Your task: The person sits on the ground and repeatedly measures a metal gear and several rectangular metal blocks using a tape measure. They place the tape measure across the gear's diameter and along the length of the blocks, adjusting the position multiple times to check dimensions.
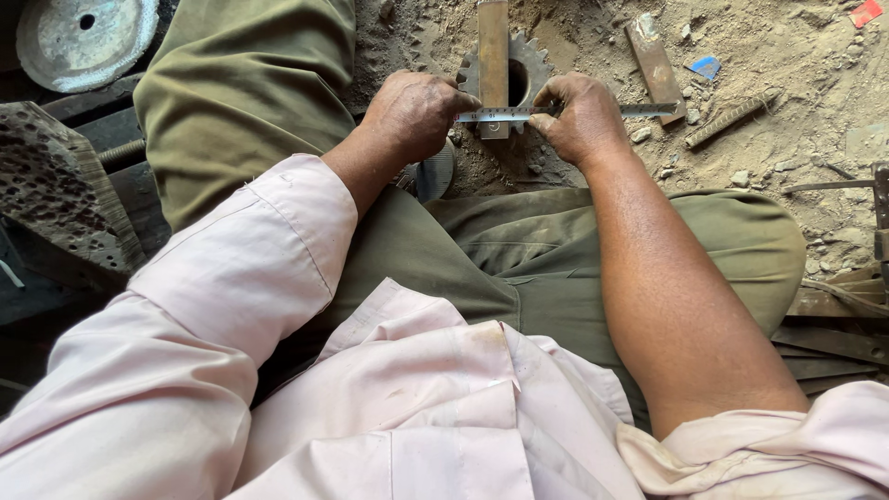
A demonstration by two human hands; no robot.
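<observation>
The left hand (412, 116) and the right hand (579, 116) each pinch one steel rule (519, 114), so both grips are closed on it. The rule's long axis runs side to side, from the left grip across to the right and on past it, where its free end sticks out over the dirt floor (778, 65).

Between the two grips the rule lies across a rusty flat bar (493, 56). The bar's long axis runs away from the person, square to the rule, so the two make a cross. The bar's near end shows just under the rule, midway between the grips; its far end leaves the top of the picture.

The bar rests on a toothed wheel (530, 69) with a round hole. The wheel sits just beyond the grips, its teeth showing either side of the bar. The hole is a little nearer the right grip than the left.

Both hands are about equally near the crossing point. The left thumb tip reaches almost to the bar's edge, while the right fingers touch down just beside its other edge.

Farther out from the right grip lie a short flat plate (654, 60) and a ribbed rod (732, 118), well apart from the rule. Far off beyond the left grip, past the knee, lies a grey disc (83, 37).
</observation>
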